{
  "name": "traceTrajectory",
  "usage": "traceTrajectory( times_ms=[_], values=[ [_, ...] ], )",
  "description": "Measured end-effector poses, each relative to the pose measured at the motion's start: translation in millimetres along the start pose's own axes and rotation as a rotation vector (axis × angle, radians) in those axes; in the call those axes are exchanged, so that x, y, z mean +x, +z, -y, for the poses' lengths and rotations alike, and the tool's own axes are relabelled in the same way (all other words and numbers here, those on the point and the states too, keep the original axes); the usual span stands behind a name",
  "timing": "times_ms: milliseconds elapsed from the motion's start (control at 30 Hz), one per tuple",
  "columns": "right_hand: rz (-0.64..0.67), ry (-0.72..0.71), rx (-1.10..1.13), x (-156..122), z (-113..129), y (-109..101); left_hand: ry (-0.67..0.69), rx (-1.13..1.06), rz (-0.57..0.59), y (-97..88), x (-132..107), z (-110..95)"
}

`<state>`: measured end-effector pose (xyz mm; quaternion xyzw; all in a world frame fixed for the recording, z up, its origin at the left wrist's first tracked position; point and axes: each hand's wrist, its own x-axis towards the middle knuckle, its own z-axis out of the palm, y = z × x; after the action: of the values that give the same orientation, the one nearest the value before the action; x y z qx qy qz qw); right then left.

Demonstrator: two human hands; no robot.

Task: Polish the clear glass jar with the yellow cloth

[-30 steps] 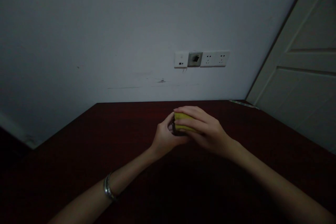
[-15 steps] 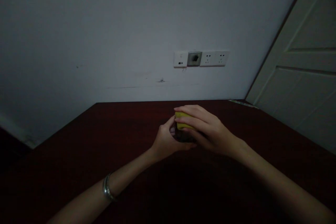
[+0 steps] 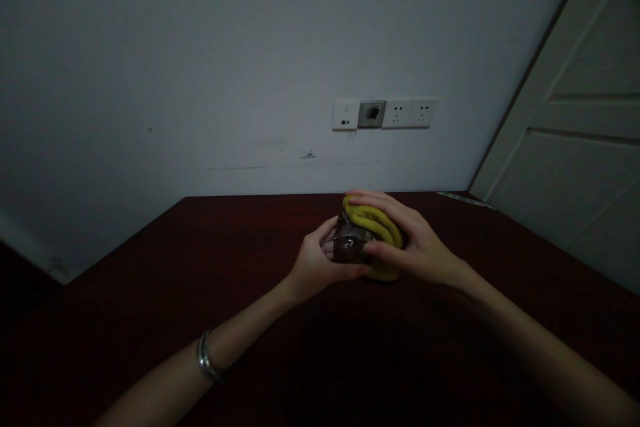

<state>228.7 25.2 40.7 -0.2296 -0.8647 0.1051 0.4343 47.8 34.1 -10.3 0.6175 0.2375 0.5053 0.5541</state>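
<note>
Between my hands is a dark brown, glossy, rounded object [image 3: 349, 247], perhaps glass or glazed; its exact kind cannot be made out in the dim light. My left hand [image 3: 320, 260] grips it from the left, thumb along its lower front and fingers behind it. A folded yellow cloth [image 3: 377, 220] lies over its top and right side. My right hand [image 3: 413, 240] holds the cloth against the object, fingers over the top and thumb at the front. Both hands are above the dark red table. A silver bangle [image 3: 205, 357] circles my left wrist.
The dark red-brown table [image 3: 240, 240] reaches back to a pale wall [image 3: 225, 60]. Sockets and switches [image 3: 385, 114] sit in a row on the wall. A panelled white door [image 3: 575, 147] stands at the right. A thin patterned strip [image 3: 465, 199] lies at the table's back right edge.
My right hand has shifted slightly right with the yellow cloth, turning so its folds show more. More of the dark brown object is now visible. My left hand stays nearly in place.
</note>
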Motion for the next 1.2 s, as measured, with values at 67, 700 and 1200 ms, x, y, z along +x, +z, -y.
traceTrajectory(
  times_ms=[67, 700, 1200],
  values=[
    [0.054, -0.081, -0.082, -1.8, 3.3, -3.3, -0.028, -0.039, -0.044, 2.4, -0.1, -3.4],
    [0.074, -0.159, -0.183, -2.4, -3.3, 16.2, -0.158, -0.100, -0.115, 6.7, -1.2, -11.7],
    [-0.238, 0.319, 0.221, -0.8, -19.0, 11.7, -0.225, -0.078, -0.018, -3.3, 5.3, 0.2]
  ],
)
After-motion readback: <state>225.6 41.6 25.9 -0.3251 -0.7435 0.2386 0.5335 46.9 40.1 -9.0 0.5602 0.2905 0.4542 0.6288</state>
